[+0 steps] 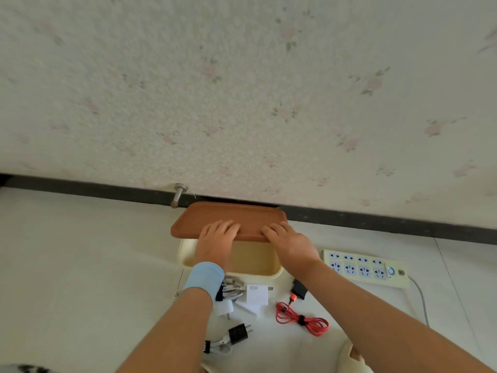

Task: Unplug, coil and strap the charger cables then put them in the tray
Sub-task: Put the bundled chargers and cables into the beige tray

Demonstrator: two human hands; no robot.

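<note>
Head view | I count 1 cream tray [185,254] on the floor by the wall, 1 brown lid [242,213] half across it | left hand [219,234], right hand [286,239]: both flat on lid, fingers extended, grasping nothing | strapped coils just before tray: 1 red cable [302,320], 2 white cables [231,289] | 1 power strip [365,268].

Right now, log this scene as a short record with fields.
left hand: fingers flat on the brown lid
right hand: fingers flat on the same lid
brown lid: over the far part of the cream tray; near part uncovered
cream tray: no cable in the part that shows
red cable: coiled, black strap on, on the floor
90W charger: white, on the floor near the tray
black charger: on the floor, with a strapped white cable
power strip: right of the tray, sockets empty
</note>
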